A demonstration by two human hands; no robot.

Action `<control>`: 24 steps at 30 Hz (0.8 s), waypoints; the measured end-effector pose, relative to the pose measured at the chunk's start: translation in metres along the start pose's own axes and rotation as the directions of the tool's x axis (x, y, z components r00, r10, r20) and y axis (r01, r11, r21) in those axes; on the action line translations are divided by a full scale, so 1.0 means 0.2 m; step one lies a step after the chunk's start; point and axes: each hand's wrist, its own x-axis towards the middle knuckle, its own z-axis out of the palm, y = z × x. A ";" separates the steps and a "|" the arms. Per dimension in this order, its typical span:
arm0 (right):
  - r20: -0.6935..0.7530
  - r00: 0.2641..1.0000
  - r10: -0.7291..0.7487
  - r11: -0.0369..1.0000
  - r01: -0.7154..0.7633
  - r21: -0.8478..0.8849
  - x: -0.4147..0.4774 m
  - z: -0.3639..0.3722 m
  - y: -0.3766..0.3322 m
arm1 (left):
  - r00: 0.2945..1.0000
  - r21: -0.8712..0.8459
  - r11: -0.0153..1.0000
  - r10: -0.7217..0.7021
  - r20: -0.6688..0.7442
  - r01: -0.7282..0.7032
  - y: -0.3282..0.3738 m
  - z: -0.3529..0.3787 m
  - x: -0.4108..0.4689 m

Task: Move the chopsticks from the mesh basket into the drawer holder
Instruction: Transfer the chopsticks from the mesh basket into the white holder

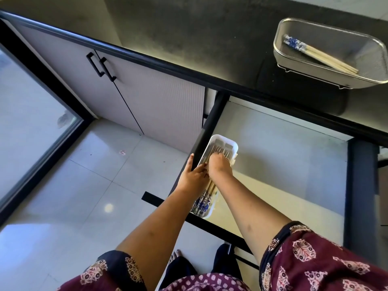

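A metal mesh basket (pixel 361 53) stands on the dark counter at the upper right, with a few wooden chopsticks (pixel 321 54) with blue-patterned tops lying in it. In the open drawer (pixel 283 148), a white holder (pixel 232 147) sits against the left wall. Several chopsticks (pixel 204 199) lie lengthwise inside it. My right hand (pixel 219 165) is down in the holder, fingers closed on the chopsticks near their thin ends. My left hand (pixel 194 176) rests on the holder's left edge beside the drawer wall, fingers touching the chopsticks.
The drawer's pale floor stretches right of the holder. The black drawer side wall (pixel 207 131) runs along the holder's left. Cabinet doors with black handles (pixel 100 66) stand at the left. Tiled floor and my foot (pixel 176 256) are below.
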 end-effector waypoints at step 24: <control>-0.049 0.983 -0.179 0.981 0.175 -0.085 -0.22 -0.51 -0.09 | 0.929 -0.382 0.910 -0.269 -0.253 0.160 -0.13 -0.35 0.05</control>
